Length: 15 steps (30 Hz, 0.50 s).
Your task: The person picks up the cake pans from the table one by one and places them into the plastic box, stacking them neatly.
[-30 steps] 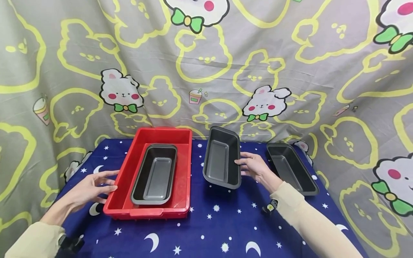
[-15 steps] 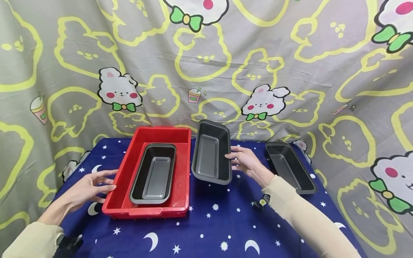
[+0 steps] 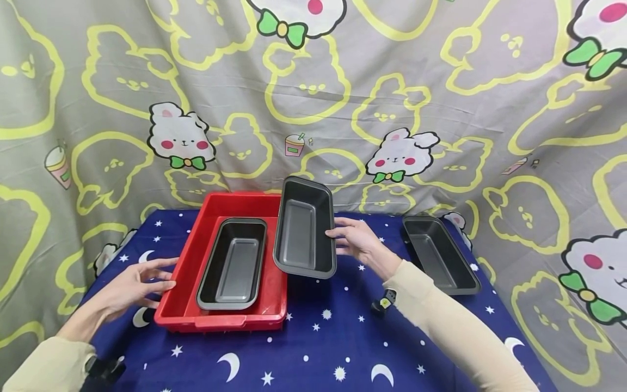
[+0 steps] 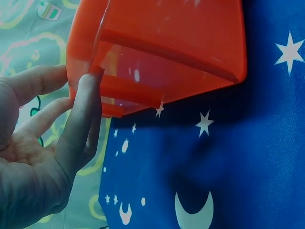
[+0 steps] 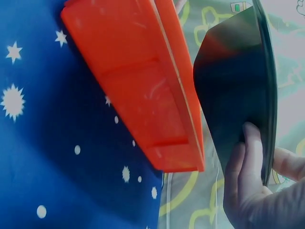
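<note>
A dark grey loaf pan (image 3: pixel 305 228) is held up by my right hand (image 3: pixel 358 239). The thumb lies inside its right wall and the fingers against the outside, as the right wrist view (image 5: pixel 259 176) shows of this hand. The pan is tilted and overlaps the right rim of a red tray (image 3: pixel 172 296) in the head view. A second loaf pan (image 3: pixel 235 267) lies inside that tray. My left hand (image 3: pixel 124 291) touches the tray's left side with extended fingers; in the left wrist view, the fingertips (image 4: pixel 88 83) sit right at the rim.
A third loaf pan (image 3: pixel 441 256) stands at the right side of the table. A blue cloth (image 3: pixel 294 359) with stars and moons covers the table. Behind it hangs a grey curtain (image 3: pixel 323 71) with cartoon prints.
My right hand has carried the loaf pan leftward and slightly up, from beside the red tray to over its right rim. The left hand has stayed at the tray's side.
</note>
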{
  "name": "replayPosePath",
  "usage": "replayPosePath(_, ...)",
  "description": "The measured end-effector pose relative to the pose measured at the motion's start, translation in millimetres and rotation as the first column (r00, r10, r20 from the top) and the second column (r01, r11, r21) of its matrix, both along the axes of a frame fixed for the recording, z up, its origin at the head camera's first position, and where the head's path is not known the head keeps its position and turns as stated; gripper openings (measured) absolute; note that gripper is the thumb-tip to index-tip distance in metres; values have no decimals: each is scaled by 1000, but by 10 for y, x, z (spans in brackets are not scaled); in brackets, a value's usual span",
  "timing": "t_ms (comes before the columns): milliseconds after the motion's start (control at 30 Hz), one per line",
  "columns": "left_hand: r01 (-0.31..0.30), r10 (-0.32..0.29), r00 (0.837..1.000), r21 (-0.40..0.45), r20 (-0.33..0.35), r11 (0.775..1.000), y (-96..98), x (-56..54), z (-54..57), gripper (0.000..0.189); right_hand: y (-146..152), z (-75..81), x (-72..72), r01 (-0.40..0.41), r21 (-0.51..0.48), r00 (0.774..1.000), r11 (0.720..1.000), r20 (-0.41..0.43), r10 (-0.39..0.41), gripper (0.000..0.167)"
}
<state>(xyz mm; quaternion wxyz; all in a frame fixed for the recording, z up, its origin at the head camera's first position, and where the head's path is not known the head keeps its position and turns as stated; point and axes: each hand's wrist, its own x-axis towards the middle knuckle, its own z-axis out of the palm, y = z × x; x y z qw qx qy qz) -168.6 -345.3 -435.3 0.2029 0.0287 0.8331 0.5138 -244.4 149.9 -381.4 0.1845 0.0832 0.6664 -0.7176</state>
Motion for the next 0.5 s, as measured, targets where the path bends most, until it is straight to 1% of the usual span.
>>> replayPosePath(200,-3,3,1000,3,3,1000,9,-4,-4,77,-142,13,-8,7,-3,1000,1000,-1,-7,62)
replayPosePath(500,-17,17,1000,-5,6,1000,23,3,1,78,-377,-58,-38,-9,-26,1000,1000,0,9,57)
